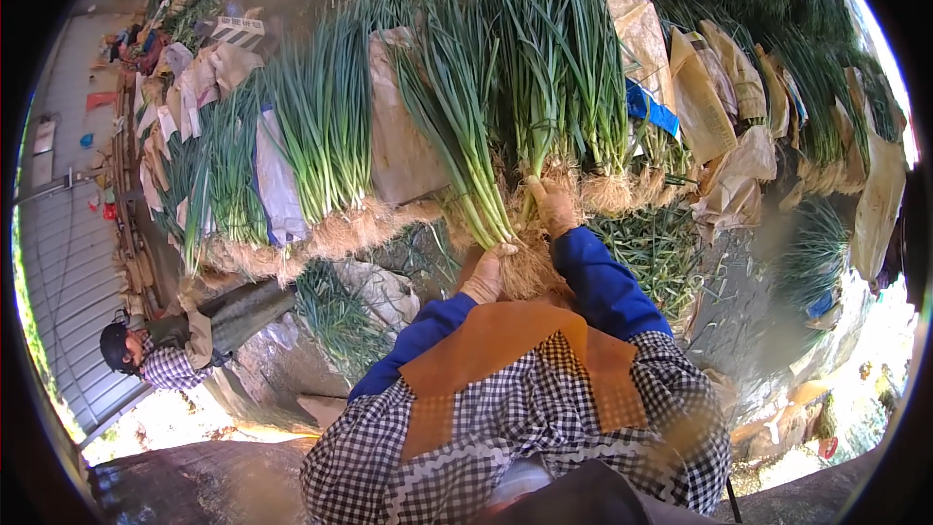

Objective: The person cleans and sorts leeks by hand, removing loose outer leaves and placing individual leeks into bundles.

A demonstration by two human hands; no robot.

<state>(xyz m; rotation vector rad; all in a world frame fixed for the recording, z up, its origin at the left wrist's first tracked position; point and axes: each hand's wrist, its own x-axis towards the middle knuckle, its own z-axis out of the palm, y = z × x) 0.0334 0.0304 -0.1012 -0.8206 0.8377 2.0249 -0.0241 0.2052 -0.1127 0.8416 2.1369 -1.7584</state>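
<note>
Both my hands are close together in front of me, near the root ends of long green onions. My left hand (489, 274) is closed around the lower stems of a bunch of green onions (474, 175), whose leaves lean away to the upper left. A tangle of pale roots (530, 267) hangs between my two hands. Slightly farther off, my right hand (554, 206) is wrapped on the base of a thicker clump of green onions (540, 87), which stands with its leaves upward. Both hands look covered by light gloves, and blue sleeves cover my forearms.
More green onions (321, 136) stand in a row to the left, roots toward me, divided by tan sacks (406, 160). Further sacks (702, 102) and onions lie to the right. Loose green leaves (646, 248) cover the ground nearby. Another person (175, 355) works at far left.
</note>
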